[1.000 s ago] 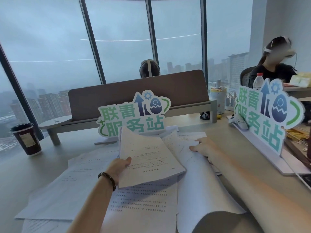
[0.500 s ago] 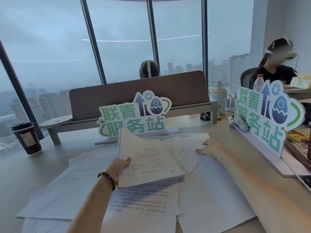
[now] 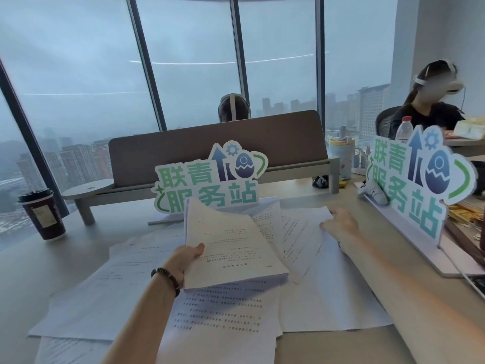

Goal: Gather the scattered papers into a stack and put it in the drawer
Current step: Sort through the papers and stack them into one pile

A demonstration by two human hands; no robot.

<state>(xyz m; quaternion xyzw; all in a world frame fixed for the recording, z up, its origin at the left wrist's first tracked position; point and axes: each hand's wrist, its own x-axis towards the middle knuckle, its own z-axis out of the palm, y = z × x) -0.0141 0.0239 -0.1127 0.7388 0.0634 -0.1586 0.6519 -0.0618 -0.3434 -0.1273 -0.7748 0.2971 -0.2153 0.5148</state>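
My left hand (image 3: 185, 261) grips a thick stack of printed papers (image 3: 231, 248) by its left edge and holds it tilted above the desk. Several loose sheets (image 3: 110, 287) lie spread on the desk under and around the stack. To the right, my right hand (image 3: 339, 224) pinches the far corner of a loose sheet (image 3: 301, 227) beside the stack. No drawer is in view.
A green sign (image 3: 210, 179) stands just behind the papers, and a second green sign (image 3: 417, 187) runs along the right. A dark paper cup (image 3: 42, 214) stands at the far left. A brown divider (image 3: 215, 143) is behind, with two people seated beyond.
My right hand moved right and farther back along the loose sheets and took hold of a sheet's far corner. The left hand kept the stack almost still.
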